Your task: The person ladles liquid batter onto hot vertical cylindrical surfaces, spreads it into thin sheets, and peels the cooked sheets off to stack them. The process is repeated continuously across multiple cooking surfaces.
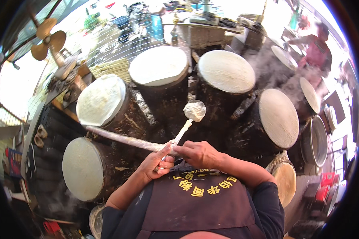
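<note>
My left hand [157,163] is wrapped round the handle of a ladle [184,131] coated in white paste. The ladle's round bowl [195,111], heaped with the same paste, points away from me over the dark gap between drums. A long pale stick [123,138], smeared white, reaches out to the left from where my hands meet. My right hand [201,153] is closed there, its fingers curled against the ladle handle and the stick's near end. Which of them it grips is hidden. Both hands are in front of my dark apron [199,207].
Tall dark drums topped with white stand around me, including a left drum [83,169], a far drum [158,65] and a right drum [279,118]. Steam rises at the right, near another person [317,49]. A fan [48,40] is at upper left; a metal pot [318,141] is at right.
</note>
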A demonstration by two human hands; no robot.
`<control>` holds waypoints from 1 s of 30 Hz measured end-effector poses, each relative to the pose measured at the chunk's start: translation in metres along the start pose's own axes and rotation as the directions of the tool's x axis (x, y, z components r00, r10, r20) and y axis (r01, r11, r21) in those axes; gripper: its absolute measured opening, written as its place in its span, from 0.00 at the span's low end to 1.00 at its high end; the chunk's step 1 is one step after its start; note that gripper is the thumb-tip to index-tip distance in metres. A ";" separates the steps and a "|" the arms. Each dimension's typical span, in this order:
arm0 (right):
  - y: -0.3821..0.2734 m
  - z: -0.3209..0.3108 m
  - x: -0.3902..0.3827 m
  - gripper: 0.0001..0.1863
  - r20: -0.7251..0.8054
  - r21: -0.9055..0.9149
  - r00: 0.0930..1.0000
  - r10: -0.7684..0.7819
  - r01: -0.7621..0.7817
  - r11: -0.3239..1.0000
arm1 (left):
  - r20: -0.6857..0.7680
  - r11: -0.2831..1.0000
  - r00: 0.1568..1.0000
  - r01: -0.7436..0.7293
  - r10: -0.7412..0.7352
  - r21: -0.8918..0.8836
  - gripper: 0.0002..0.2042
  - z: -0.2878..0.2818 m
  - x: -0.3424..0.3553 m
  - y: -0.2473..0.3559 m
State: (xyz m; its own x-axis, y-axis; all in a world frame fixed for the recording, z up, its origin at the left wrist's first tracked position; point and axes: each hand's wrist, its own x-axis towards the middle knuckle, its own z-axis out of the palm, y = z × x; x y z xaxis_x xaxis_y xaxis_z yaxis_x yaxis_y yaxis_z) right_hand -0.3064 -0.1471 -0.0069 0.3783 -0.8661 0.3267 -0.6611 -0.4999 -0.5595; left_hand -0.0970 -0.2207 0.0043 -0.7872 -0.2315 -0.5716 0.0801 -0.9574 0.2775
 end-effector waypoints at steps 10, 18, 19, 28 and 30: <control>0.045 0.030 0.140 0.20 0.085 0.184 0.985 -0.149 0.131 0.974 | -0.249 0.916 0.907 -0.380 0.341 -0.131 0.21 -0.060 -0.057 -0.007; 0.157 0.123 0.278 0.29 0.007 -0.151 0.961 -0.276 0.274 0.950 | -0.407 0.736 0.797 -0.586 0.447 -0.339 0.24 -0.068 -0.069 -0.028; 0.159 0.142 0.297 0.28 0.017 -0.155 0.941 -0.337 0.336 0.929 | -0.414 0.702 0.780 -0.614 0.470 -0.360 0.24 -0.067 -0.067 -0.032; 0.156 0.221 0.406 0.14 0.251 -0.246 0.774 -0.581 0.631 0.735 | -0.613 0.479 0.596 -0.797 0.519 -0.368 0.24 -0.039 -0.048 -0.053; 0.152 0.212 0.426 0.10 0.249 -0.184 0.778 -0.576 0.622 0.761 | -0.632 0.437 0.568 -0.819 0.528 -0.371 0.24 -0.034 -0.044 -0.056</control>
State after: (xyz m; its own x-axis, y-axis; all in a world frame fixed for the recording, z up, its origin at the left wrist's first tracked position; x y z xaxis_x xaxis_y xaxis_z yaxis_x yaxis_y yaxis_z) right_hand -0.1080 -0.5934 -0.1145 0.8367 -0.3872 0.3873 -0.3868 -0.9185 -0.0827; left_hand -0.0463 -0.1631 -0.0125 -0.0184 -0.7457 -0.6661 0.9068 -0.2930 0.3030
